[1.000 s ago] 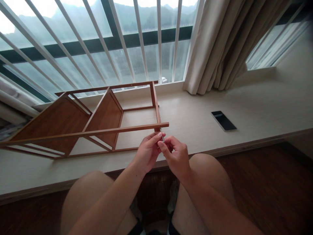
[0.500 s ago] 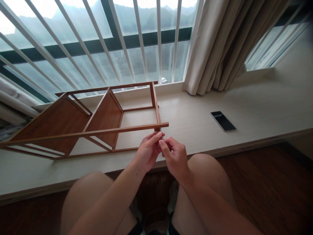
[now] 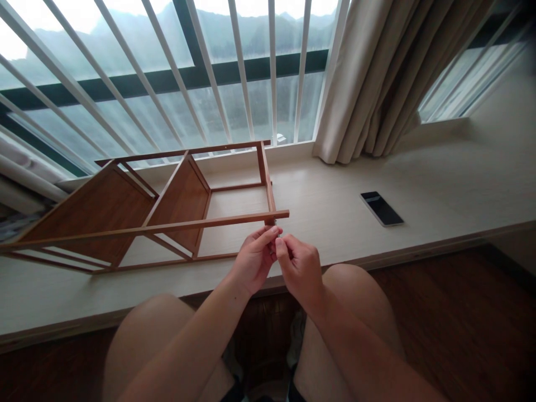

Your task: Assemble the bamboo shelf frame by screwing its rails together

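A pale ledge (image 3: 335,190) stretches below the window (image 3: 251,72), and the wooden frame (image 3: 182,198) lies on its side along it, beyond and mostly to the left of the hands, its near corner just past the fingertips. Nothing in view clamps that frame, so a hard push at the corner might skid or rock it. The left hand (image 3: 256,257) has thumb and fingers pinched together; the right hand (image 3: 299,265) is curled, thumb against forefinger, close against the left. Well apart to the right rests a phone (image 3: 382,209). The smallest thing, a thin metal piece (image 3: 279,235), is gripped by both sets of fingertips and largely covered by them. Should either pinch slacken, it could slip free and roll off the ledge's front edge, which is near; a skewed twist could make it bind. It sits between the hands, just below the frame's corner, though whether it enters the wood I cannot tell
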Demonstrator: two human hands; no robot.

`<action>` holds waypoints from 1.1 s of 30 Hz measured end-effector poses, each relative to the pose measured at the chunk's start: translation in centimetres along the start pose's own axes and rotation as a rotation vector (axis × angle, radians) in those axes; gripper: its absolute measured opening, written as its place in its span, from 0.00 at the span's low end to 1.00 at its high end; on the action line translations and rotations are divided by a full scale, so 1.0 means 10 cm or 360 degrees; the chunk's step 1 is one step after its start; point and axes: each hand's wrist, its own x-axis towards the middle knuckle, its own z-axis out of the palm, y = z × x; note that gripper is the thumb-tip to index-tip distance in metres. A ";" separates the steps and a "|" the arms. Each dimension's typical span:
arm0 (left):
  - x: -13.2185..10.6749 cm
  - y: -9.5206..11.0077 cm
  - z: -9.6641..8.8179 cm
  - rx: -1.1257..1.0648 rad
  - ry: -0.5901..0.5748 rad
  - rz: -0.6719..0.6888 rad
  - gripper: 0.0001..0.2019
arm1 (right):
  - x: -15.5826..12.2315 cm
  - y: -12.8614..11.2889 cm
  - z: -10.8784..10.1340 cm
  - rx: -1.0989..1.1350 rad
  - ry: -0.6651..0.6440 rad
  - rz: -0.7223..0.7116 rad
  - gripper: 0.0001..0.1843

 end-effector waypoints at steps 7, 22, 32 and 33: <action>-0.02 -0.01 -0.01 0.0155 -0.0202 -0.0034 0.13 | -0.05 -0.05 0.13 0.1268 -0.0130 0.0551 0.22; -0.04 0.04 -0.01 0.0217 -0.0173 -0.0136 0.15 | -0.15 -0.07 0.22 0.1813 -0.0152 0.0721 0.20; -0.04 0.02 -0.03 0.0242 -0.0196 -0.0076 0.16 | -0.15 -0.08 0.19 0.1550 -0.0150 0.0691 0.20; -0.04 0.02 -0.03 0.0247 -0.0199 -0.0070 0.16 | -0.15 -0.08 0.20 0.1553 -0.0140 0.0692 0.20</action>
